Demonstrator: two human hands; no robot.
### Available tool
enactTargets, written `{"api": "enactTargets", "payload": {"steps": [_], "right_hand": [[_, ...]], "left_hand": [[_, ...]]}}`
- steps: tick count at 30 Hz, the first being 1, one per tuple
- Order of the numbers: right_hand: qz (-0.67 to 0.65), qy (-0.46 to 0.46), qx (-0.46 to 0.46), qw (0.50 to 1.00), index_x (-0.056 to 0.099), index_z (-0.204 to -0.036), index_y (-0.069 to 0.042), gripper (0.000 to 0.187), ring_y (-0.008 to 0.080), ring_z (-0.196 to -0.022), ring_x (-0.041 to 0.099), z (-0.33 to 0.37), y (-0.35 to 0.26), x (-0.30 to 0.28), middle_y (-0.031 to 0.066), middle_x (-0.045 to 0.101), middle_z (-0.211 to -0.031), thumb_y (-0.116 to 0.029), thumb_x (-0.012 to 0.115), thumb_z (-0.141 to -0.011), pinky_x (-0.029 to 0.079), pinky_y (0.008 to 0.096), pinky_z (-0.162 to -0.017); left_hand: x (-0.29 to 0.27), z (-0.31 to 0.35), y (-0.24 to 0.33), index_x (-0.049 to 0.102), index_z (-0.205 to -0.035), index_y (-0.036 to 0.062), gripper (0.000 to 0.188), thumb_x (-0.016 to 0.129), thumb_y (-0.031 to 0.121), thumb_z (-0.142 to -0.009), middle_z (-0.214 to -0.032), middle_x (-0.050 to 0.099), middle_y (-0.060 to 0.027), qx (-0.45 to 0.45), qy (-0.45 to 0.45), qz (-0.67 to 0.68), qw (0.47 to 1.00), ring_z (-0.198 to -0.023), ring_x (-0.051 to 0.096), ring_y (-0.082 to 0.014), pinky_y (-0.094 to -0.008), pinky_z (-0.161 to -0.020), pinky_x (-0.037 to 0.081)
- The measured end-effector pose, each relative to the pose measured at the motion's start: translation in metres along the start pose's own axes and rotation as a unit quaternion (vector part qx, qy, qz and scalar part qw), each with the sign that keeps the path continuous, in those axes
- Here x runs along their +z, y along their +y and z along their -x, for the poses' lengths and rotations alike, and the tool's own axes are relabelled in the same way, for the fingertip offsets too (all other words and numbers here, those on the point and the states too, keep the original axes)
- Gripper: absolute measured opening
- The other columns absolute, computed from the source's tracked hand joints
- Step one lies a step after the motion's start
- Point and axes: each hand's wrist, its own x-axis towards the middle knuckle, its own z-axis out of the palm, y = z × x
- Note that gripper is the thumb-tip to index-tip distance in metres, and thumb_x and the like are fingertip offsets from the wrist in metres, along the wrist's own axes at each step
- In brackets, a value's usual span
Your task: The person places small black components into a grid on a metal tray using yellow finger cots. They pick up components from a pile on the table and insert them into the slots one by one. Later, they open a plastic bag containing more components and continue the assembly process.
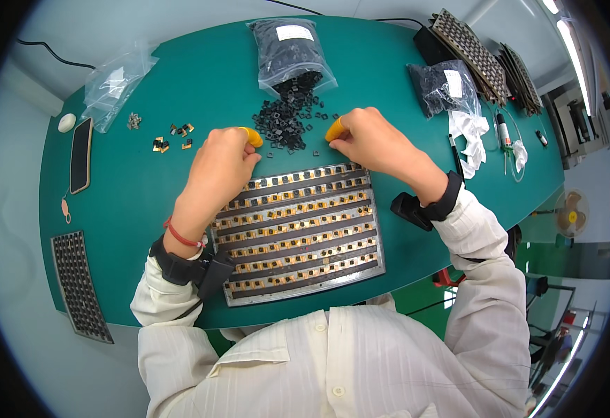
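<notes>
My left hand (223, 164) is at the left edge of a loose pile of small black square parts (282, 124). Its index finger wears a yellow finger cot, and a gap shows between that fingertip and the thumb. Right of the pile is my right hand (378, 143), its cot-covered index finger curled close to the thumb; anything between them is too small to make out. Below both hands lies a metal tray (305, 284) with rows of small gold-and-black pieces. An open plastic bag (287, 52) of black parts spills into the pile.
Small gold-and-black pieces (160, 145) lie left of my left hand. A phone (81, 155), a clear bag (113, 87) and a second tray (82, 285) are at the left. At the right are another bag of black parts (434, 90), stacked trays (469, 52), crumpled white tissue (471, 139) and a dispenser bottle (504, 132).
</notes>
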Motion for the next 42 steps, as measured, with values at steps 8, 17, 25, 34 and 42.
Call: {"api": "enactTargets", "payload": {"steps": [8,17,25,34,42], "right_hand": [[-0.017,-0.022,0.036,0.999,0.071,-0.096,0.007,0.019,0.029,-0.076,0.072,0.006,0.002,-0.001,0.0206,0.072,-0.086,-0.005,0.071,-0.081,0.056,0.0345,-0.07],[-0.008,-0.024,-0.007,1.0,0.071,-0.092,0.005,0.019,0.0291,-0.073,0.07,-0.003,-0.009,0.016,0.019,0.071,-0.081,-0.008,0.074,-0.079,0.055,0.0357,-0.067],[-0.008,0.003,-0.028,1.0,0.071,-0.09,0.002,0.016,0.0324,-0.072,0.068,-0.003,-0.009,0.024,0.0184,0.07,-0.081,-0.008,0.074,-0.079,0.053,0.0388,-0.066],[-0.023,0.025,-0.081,0.996,0.07,-0.088,0.004,0.015,0.0327,-0.073,0.067,0.013,-0.024,0.02,0.0181,0.068,-0.081,-0.007,0.074,-0.078,0.053,0.039,-0.066],[-0.047,0.0,-0.13,0.99,0.067,-0.087,0.006,0.016,0.0322,-0.071,0.066,0.029,-0.05,0.043,0.0183,0.065,-0.08,-0.006,0.074,-0.08,0.051,0.0387,-0.061]], "left_hand": [[0.01,-0.003,0.021,0.071,-0.083,-0.0033,0.018,0.075,0.014,-0.08,-0.076,0.069,-0.0183,-0.043,-0.03,-0.058,0.997,-0.071,0.068,-0.0338,-0.0408,-0.064,0.054],[0.011,0.001,0.018,0.07,-0.08,-0.0036,0.016,0.073,0.012,-0.078,-0.074,0.068,-0.0187,-0.031,-0.025,-0.087,0.995,-0.07,0.067,-0.0358,-0.0415,-0.063,0.054],[-0.008,0.004,0.021,0.071,-0.082,-0.0045,0.015,0.074,0.009,-0.077,-0.068,0.066,-0.0144,0.009,-0.068,0.003,0.998,-0.061,0.065,-0.026,-0.0343,-0.057,0.051],[-0.006,0.039,0.03,0.068,-0.078,-0.0057,0.016,0.073,0.009,-0.079,-0.077,0.062,-0.0158,0.113,-0.108,-0.012,0.988,-0.065,0.061,-0.0342,-0.0399,-0.06,0.049],[0.001,0.058,0.034,0.068,-0.073,-0.0036,0.027,0.07,0.021,-0.085,-0.073,0.063,-0.0178,0.128,-0.079,-0.103,0.983,-0.064,0.063,-0.0348,-0.0423,-0.06,0.051]]}}
